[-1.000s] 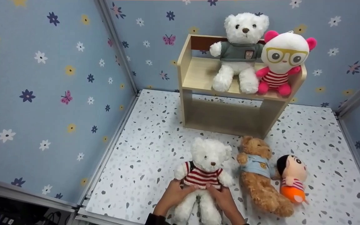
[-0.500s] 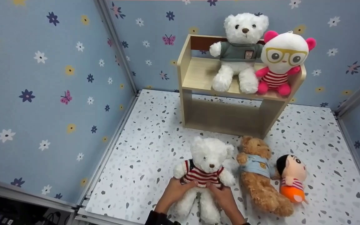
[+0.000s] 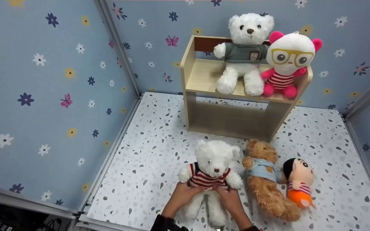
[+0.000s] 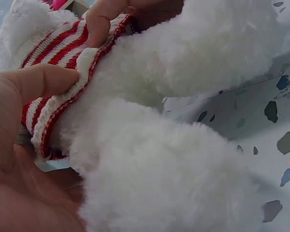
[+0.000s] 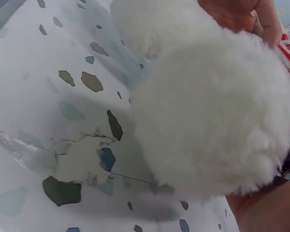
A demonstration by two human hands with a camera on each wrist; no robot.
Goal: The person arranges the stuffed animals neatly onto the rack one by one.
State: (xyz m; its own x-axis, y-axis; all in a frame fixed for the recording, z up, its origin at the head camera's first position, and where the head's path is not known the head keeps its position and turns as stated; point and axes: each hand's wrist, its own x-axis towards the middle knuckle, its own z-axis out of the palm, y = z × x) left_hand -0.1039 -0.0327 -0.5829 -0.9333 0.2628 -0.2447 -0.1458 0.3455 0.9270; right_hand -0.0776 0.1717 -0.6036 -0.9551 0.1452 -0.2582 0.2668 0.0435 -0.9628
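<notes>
A white teddy bear in a red-and-white striped sweater faces up toward the head camera, near the front of the table. My left hand grips its waist on one side, my right hand on the other. Both thumbs lie on the sweater's lower hem, which the left wrist view shows close up with the left thumb pressed on it. Fingers curl behind the body and are mostly hidden. In the right wrist view the bear's furry leg fills the middle, over the speckled tabletop.
Behind stands a wooden two-tier shelf; a white bear in a green sweater and a pink-eared panda doll sit on top. To the right lie a brown teddy bear and a black-haired doll. Flowered walls border the speckled table.
The bear's legs have shifted slightly upward in the head view, and both hands have drawn a little closer together at the sweater's hem. The other toys stay put.
</notes>
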